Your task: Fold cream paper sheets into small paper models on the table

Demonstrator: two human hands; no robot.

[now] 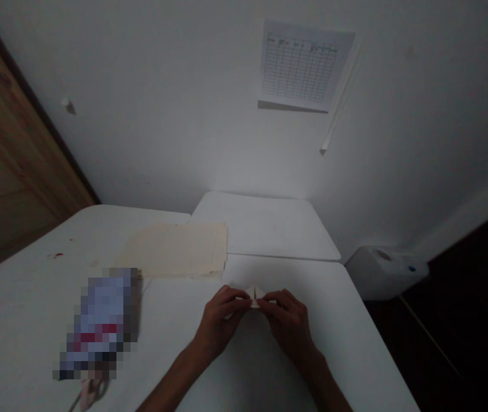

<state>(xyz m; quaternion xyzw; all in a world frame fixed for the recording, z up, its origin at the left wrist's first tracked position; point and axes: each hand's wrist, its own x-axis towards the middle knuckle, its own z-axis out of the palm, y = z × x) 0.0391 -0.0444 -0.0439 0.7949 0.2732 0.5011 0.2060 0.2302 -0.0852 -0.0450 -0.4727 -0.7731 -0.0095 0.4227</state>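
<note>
The left hand [222,312] and right hand [290,313] pinch a small folded paper [260,293], already peaked; cream sheets [175,249] at ten o'clock lie unfolded.

We see a dim, greyish scene. Light seems to come from above: the wall [166,126] behind the bench [347,320] is palest low down, near the bench's far edge, and a paper sheet [299,68] high above the bench drops a dark shadow along its lower edge. Soft shadow pools on the bench below the left hand [224,309] and right hand [289,312]. Right of the bench, we find the floor [450,343] nearly black. Coarse pixel blocks mask a thing [98,309] on the bench's left part; the sheet's small print looks smeared to us.
</note>
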